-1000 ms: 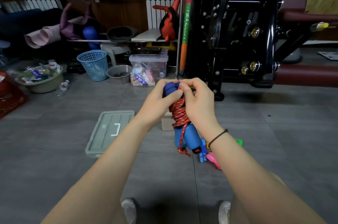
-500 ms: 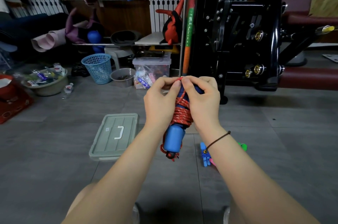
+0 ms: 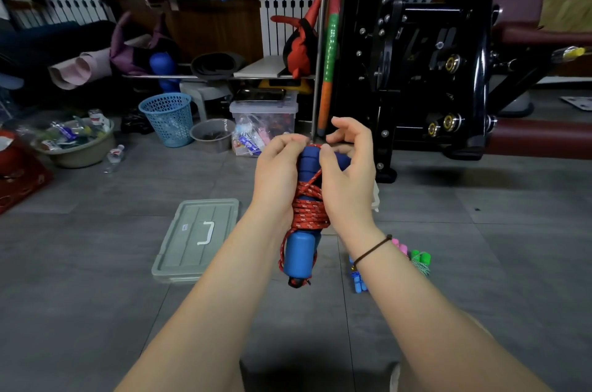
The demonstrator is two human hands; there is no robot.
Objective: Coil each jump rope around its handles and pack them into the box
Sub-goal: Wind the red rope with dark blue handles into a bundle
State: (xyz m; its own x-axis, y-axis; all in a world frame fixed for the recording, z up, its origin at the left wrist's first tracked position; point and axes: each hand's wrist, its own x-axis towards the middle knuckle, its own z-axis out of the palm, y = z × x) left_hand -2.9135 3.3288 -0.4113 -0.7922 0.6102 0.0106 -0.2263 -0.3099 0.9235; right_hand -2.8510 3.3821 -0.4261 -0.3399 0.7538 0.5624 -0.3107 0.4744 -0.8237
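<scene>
You hold the pair of blue handles (image 3: 299,255) upright in front of you, above the grey tiled floor (image 3: 96,311), with the red rope (image 3: 309,210) wound in tight turns round their middle and crossed in an X just above the coil. Your left hand (image 3: 277,173) is curled round the upper part of the handles from the left, its fingertips bunched at the top where a strand of rope passes over. Your right hand (image 3: 349,173) grips from the other side: the thumb presses on the top of the handles and the lower fingers wrap behind them, while the upper fingers are lifted and loosely bent. A loop of rope hangs down along the lower ends of the handles.

On the floor a grey-green lid (image 3: 195,237) lies flat, left of your left forearm. Just beyond your right wrist lie three more bundled jump ropes, blue (image 3: 358,282), pink (image 3: 400,246) and green (image 3: 421,258), close together. I cannot tell where the box is.
</scene>
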